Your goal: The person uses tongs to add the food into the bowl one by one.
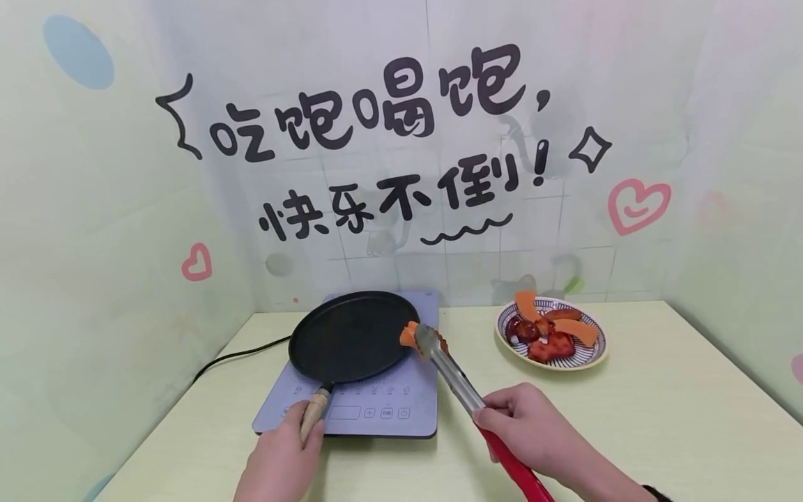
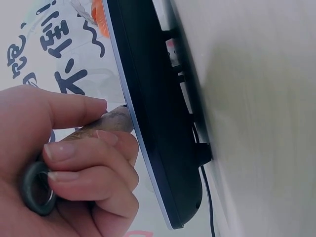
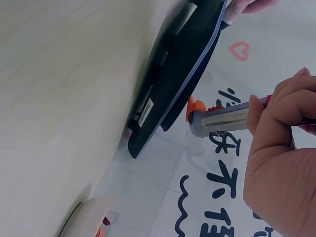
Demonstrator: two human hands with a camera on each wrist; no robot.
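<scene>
My left hand (image 1: 282,453) grips the wooden handle (image 1: 315,411) of a round black frying pan (image 1: 351,335), which sits on a grey induction cooker (image 1: 410,394). In the left wrist view, fingers and thumb wrap that handle, with a dark ring at its end. My right hand (image 1: 523,425) holds metal tongs (image 1: 461,383) with red grips (image 1: 511,464). An orange piece of food (image 1: 410,335) is clamped in the tongs' tips, at the pan's right edge in the head view. From the right wrist view, the orange piece (image 3: 196,105) appears above the cooker, with something dark red behind it.
To the right, a patterned plate (image 1: 586,360) bears orange slices, a sausage and several reddish-brown meat pieces. A black cable (image 1: 241,352) runs left from the cooker across the pale table (image 1: 665,418). A printed wall (image 1: 389,272) closes off the back.
</scene>
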